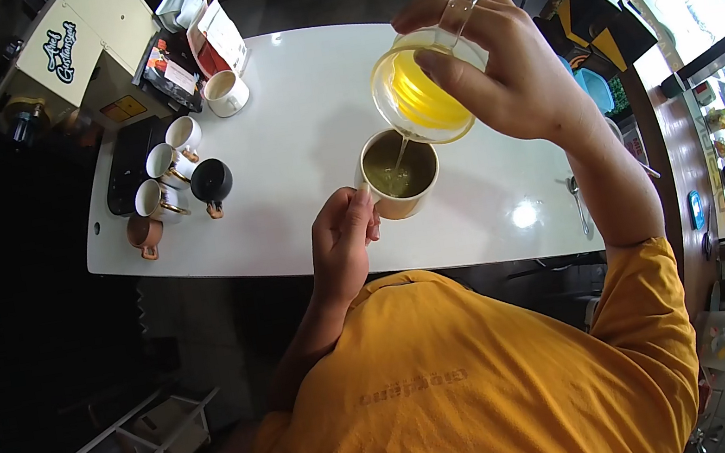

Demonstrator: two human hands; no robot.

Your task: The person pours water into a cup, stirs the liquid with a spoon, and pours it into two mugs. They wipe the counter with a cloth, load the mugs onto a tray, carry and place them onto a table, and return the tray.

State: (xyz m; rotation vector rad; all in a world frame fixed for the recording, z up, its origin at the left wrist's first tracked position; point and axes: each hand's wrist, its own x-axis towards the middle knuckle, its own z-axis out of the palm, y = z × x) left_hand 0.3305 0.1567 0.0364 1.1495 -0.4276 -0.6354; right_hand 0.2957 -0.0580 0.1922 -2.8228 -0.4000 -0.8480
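My right hand is closed around a clear glass pitcher with a loop handle. The pitcher is tilted, and yellow liquid runs from its lip in a thin stream. Below it is a cream mug, upright, with a dark interior and liquid at the bottom where the stream lands. My left hand grips this mug by its handle on the left side. Whether the mug's base touches the table is hard to make out.
Several cups stand at the table's left, among them a black cup and a brown cup. A larger white mug sits near coffee bags. A spoon lies on the white table at right.
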